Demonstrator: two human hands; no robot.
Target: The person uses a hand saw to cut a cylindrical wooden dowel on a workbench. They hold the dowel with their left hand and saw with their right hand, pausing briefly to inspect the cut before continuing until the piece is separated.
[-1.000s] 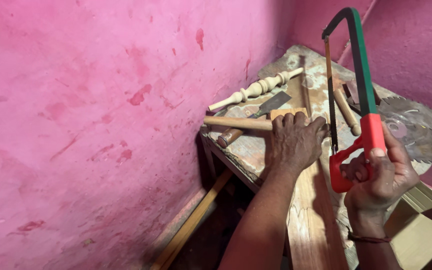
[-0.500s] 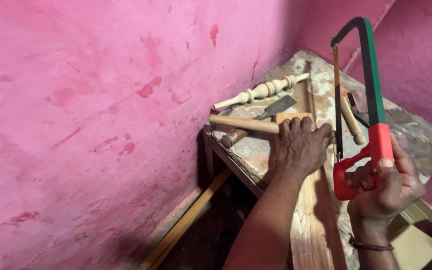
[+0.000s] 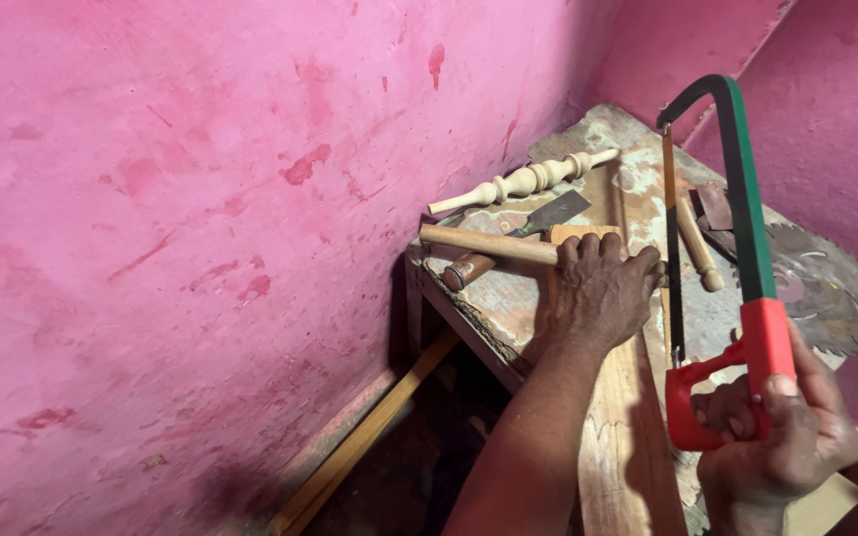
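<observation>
1. Presently, my right hand (image 3: 782, 437): fingers curled tight round the red grip of a hacksaw (image 3: 737, 268). Its green frame stands nearly upright and its thin blade runs down just right of my other hand.
2. My left hand (image 3: 603, 288): palm down, fingers together and pressed flat on a long wooden plank (image 3: 628, 447) that lies along the workbench (image 3: 638, 169). It clamps nothing; it only bears down on the board.
3. Plain wooden dowel (image 3: 489, 243): lying crosswise, its near end meeting my left fingertips.
4. Chisel (image 3: 523, 238): wooden handle, flat steel blade, passing under the dowel.
5. Turned wooden spindle (image 3: 523, 181): beside the pink wall (image 3: 201, 199), beyond the chisel.
6. Circular saw blade (image 3: 831, 293): toothed, flat on the bench, right of the hacksaw frame.
7. Short wooden handle (image 3: 697, 243): between hacksaw blade and circular blade; what tool it belongs to I cannot tell.
</observation>
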